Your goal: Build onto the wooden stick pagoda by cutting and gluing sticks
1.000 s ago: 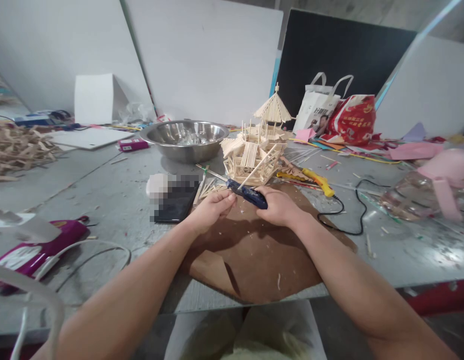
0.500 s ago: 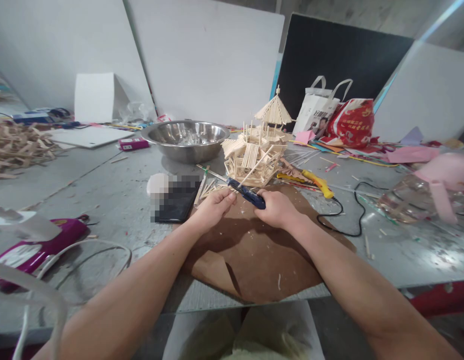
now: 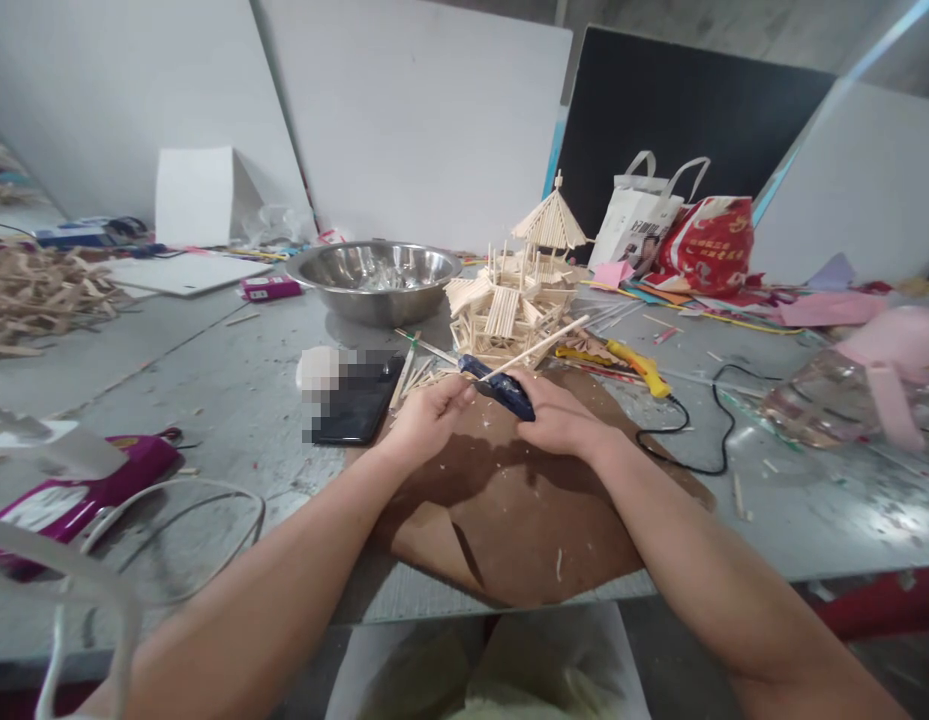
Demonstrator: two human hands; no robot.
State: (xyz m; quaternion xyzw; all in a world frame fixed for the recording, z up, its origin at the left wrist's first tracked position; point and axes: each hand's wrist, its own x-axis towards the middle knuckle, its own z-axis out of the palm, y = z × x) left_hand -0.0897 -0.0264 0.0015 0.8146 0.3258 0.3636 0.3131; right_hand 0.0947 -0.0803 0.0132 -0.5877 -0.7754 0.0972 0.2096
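My left hand (image 3: 432, 412) is closed, its thumb and fingers pinching the near end of a thin wooden stick (image 3: 546, 344) that slants up to the right. My right hand (image 3: 560, 412) wraps round the handle of a dark blue tool that looks like a utility knife (image 3: 518, 396). The stick crosses over the knife close to my left fingertips; whether the edge touches it I cannot tell. Just behind both hands stands a pavilion model (image 3: 509, 300) built from wooden sticks, with a pointed roof. Under my hands lies a brown sheet (image 3: 509, 520).
Left of my hands lies a black phone (image 3: 351, 415), partly pixelated. A steel bowl (image 3: 374, 285) stands behind it. To the right are a yellow-handled corded tool (image 3: 640, 368) and a clear jug with a pink lid (image 3: 831, 390). Loose sticks (image 3: 44, 295) are piled far left.
The stick has swung and now reaches farther right, past the model's front. The knife has shifted slightly against it, and both hands stay nearly in place.
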